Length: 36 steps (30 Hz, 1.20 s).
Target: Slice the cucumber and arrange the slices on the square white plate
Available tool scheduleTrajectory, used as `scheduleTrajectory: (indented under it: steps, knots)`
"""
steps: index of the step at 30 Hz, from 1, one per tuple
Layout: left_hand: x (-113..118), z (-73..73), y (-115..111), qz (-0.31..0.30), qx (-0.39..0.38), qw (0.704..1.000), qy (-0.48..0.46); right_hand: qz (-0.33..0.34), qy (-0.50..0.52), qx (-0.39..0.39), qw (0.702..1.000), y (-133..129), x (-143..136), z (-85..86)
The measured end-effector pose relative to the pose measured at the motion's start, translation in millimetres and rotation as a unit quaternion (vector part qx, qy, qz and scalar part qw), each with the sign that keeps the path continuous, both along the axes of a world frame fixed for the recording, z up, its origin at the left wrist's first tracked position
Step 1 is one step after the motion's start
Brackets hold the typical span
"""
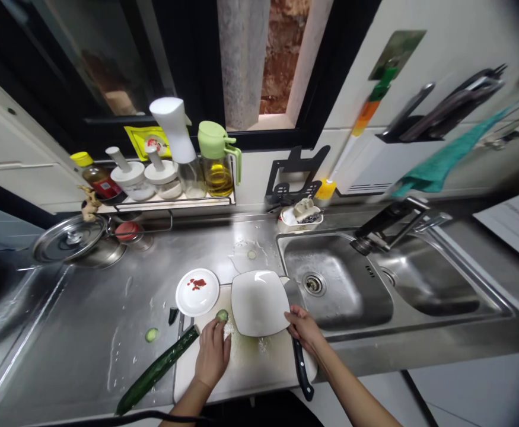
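My right hand (306, 329) pinches the right corner of a squarish white plate (260, 302), which sits over the cutting board (245, 373). Below that hand, the black handle (302, 367) of a knife lies along the board's right side; the plate and hand partly cover its blade. At the plate's left, the fingers of my left hand (212, 350) are closed at a cucumber slice (222, 315). A long piece of cucumber (156, 370) rests with its cut end on the board's left edge. A small round dish (197, 292) holds red bits.
Another cucumber slice (151, 335) and a dark cucumber end (172, 315) lie left of the board. A double sink (339, 284) is at the right. Oil and seasoning bottles stand on a rack (174, 203) behind; a lidded pot (75, 240) is at the back left.
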<state>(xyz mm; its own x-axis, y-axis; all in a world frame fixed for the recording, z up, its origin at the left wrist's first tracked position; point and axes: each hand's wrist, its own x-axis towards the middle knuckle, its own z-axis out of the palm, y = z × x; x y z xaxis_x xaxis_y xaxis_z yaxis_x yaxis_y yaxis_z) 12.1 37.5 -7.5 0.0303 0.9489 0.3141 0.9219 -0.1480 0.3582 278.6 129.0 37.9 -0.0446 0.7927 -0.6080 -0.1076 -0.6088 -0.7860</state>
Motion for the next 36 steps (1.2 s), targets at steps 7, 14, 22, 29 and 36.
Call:
scheduleTrajectory:
  steps: [7,14,22,29,36]
  knots:
    - [1.1,4.1,0.5,0.005,-0.003,1.000,0.002,0.027,-0.048,0.001,0.998,-5.3,-3.7,2.5]
    - [1.3,4.9,1.2,0.006,-0.010,1.000,-0.016,0.094,-0.199,0.001,0.975,-10.3,-10.5,4.6]
    - [0.5,2.9,1.2,0.006,-0.018,1.000,-0.022,0.174,-0.421,0.059,0.888,-5.0,-4.4,20.7]
    - [0.2,0.0,-0.2,0.013,-0.014,0.999,-0.043,0.232,-0.484,0.056,0.842,-8.6,-3.2,22.5]
    - [6.9,0.4,7.7,0.092,-0.008,0.985,-0.148,0.259,-0.514,0.055,0.816,-13.8,-9.3,26.7]
